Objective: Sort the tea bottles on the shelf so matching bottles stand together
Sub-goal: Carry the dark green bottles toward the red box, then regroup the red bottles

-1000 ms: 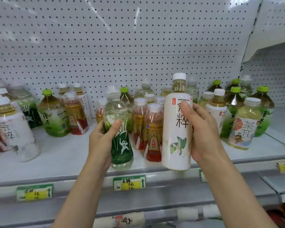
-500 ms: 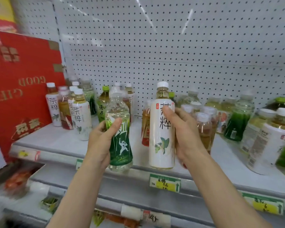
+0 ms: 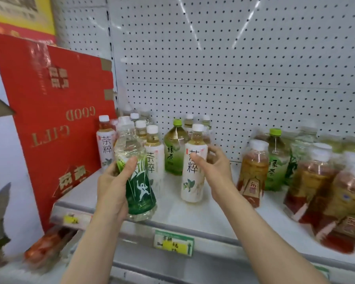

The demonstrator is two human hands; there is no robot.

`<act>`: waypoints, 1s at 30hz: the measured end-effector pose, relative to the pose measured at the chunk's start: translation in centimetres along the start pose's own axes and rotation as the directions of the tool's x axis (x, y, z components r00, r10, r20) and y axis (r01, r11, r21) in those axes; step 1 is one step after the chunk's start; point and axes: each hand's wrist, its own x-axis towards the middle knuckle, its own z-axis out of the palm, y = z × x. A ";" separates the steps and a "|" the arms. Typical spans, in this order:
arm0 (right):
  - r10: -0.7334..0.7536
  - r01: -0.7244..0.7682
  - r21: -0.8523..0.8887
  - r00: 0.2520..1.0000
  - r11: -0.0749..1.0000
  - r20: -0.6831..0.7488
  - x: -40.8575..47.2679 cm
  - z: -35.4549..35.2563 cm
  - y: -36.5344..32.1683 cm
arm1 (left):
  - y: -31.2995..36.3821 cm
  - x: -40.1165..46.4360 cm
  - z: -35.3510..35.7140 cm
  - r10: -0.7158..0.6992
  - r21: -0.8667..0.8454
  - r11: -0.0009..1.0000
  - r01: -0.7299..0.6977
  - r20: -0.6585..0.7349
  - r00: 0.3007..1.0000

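Step in hand: placing the white-label bottle (image 3: 193,167) on the shelf (image 3: 203,214), just beside two matching white bottles (image 3: 154,158) at the left end.
Right hand (image 3: 214,171): fingers curl loosely at the bottle's side, thumb on the label; bottle stands upright (seemingly about to be let go).
Left hand (image 3: 113,187): grasps a green-label bottle (image 3: 138,181), held above the shelf edge.
Next move: likely release, then find the green bottle's group.
Writing: white labels read 茶粹; red carton (image 3: 55,119) shows "GOOD GIFT" upside down.
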 end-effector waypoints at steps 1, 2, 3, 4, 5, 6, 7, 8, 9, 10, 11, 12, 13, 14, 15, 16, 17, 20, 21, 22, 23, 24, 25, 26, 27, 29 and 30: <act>-0.014 0.014 -0.016 1.000 1.000 -0.023 0.6 0.9 0.5 | 0.2 0.9 -0.8 0.004 0.009 1.000 -0.004 0.013 1.000; -0.027 0.026 -0.029 0.999 0.999 -0.047 1.3 1.6 1.0 | 0.4 1.8 -1.6 0.007 0.021 1.000 -0.007 0.028 1.000; -0.039 0.037 -0.037 0.997 0.999 -0.070 1.9 2.1 1.4 | 0.5 2.6 -2.2 0.006 0.033 0.999 -0.007 0.043 0.999; -0.050 0.046 -0.040 0.995 0.998 -0.090 2.4 2.6 1.7 | 0.6 3.3 -2.8 0.001 0.040 0.999 -0.004 0.058 0.998; -0.057 0.053 -0.040 0.993 0.998 -0.105 2.8 2.9 2.0 | 0.7 4.0 -3.3 -0.005 0.043 0.999 0.002 0.070 0.998; -0.067 0.063 -0.033 0.992 0.997 -0.109 3.1 3.1 2.2 | 0.8 4.6 -3.7 -0.011 0.042 0.999 0.007 0.080 0.997; -0.069 0.066 -0.030 0.992 0.997 -0.105 3.3 3.2 2.4 | 0.8 5.2 -4.0 -0.014 0.041 0.999 0.010 0.090 0.996; -0.074 0.071 -0.033 0.992 0.997 -0.098 3.4 3.2 2.5 | 0.9 5.7 -4.3 -0.015 0.040 0.999 0.011 0.101 0.995; -0.084 0.080 -0.046 0.992 0.996 -0.089 3.2 3.3 2.5 | 0.9 6.1 -4.5 -0.015 0.037 0.999 0.011 0.113 0.994; -0.108 0.101 -0.078 0.990 0.992 -0.089 2.9 3.3 2.4 | 0.9 6.5 -4.7 -0.015 0.034 0.999 0.011 0.122 0.992; -0.159 0.138 -0.161 0.979 0.977 -0.127 2.2 3.6 2.1 | 0.8 6.7 -4.9 -0.015 0.033 0.999 0.011 0.127 0.992; -0.245 0.184 -0.285 0.950 0.941 -0.192 1.3 3.9 1.7 | 0.7 6.9 -5.1 -0.019 0.033 0.999 0.014 0.130 0.991; -0.344 0.232 -0.391 0.906 0.891 -0.245 0.3 4.5 1.3 | 0.7 7.1 -5.3 -0.022 0.033 0.999 0.018 0.132 0.991; -0.411 0.273 -0.442 0.876 0.854 -0.252 -0.9 5.4 0.9 | 0.6 7.2 -5.4 -0.022 0.030 0.999 0.018 0.134 0.991; -0.405 0.284 -0.447 0.891 0.848 -0.204 -1.9 6.5 0.6 | 0.5 7.3 -5.5 -0.020 0.027 1.000 0.017 0.132 0.991; -0.338 0.258 -0.435 0.934 0.862 -0.116 -2.7 7.7 0.6 | 0.4 7.3 -5.5 -0.017 0.023 1.000 0.014 0.126 0.992; -0.241 0.206 -0.434 0.970 0.877 -0.025 -3.0 8.9 0.9 | 0.2 7.3 -5.4 -0.015 0.020 1.000 0.013 0.118 0.993; -0.103 0.123 -0.482 0.992 0.867 0.067 -2.5 11.2 2.5 | 0.0 7.1 -5.0 -0.021 0.017 1.000 0.020 0.105 0.994; -0.108 0.123 -0.496 0.992 0.859 0.058 -2.3 11.4 2.7 | -0.1 7.0 -4.9 -0.024 0.020 1.000 0.023 0.103 0.994; -0.114 0.120 -0.501 0.993 0.857 0.043 -2.1 11.3 2.8 | -0.1 6.9 -4.9 -0.027 0.022 0.999 0.025 0.103 0.994; -0.111 0.111 -0.498 0.993 0.860 0.030 -2.0 11.0 2.7 | -0.1 6.9 -4.9 -0.030 0.024 0.999 0.027 0.102 0.994; -0.108 0.102 -0.492 0.994 0.865 0.017 -2.0 10.4 2.7 | 0.0 6.9 -4.9 -0.032 0.026 0.999 0.030 0.097 0.995; -0.099 0.083 -0.484 0.995 0.871 -0.006 -2.0 9.7 2.7 | 0.0 7.0 -5.0 -0.031 0.027 0.999 0.028 0.088 0.996; -0.097 0.069 -0.478 0.995 0.876 -0.033 -2.0 8.7 2.5 | 0.1 7.1 -5.1 -0.025 0.028 0.999 0.023 0.079 0.997; -0.095 0.056 -0.477 0.994 0.877 -0.060 -2.2 7.5 2.3 | 0.1 7.2 -5.3 -0.019 0.029 0.999 0.017 0.071 0.997; -0.086 0.032 -0.477 0.992 0.878 -0.091 -2.2 4.9 1.8 | 0.1 7.4 -5.6 -0.010 0.028 1.000 0.008 0.062 0.998; -0.085 0.027 -0.489 0.992 0.872 -0.096 -2.2 3.8 1.5 | 0.1 7.5 -5.7 -0.003 0.029 1.000 0.001 0.059 0.998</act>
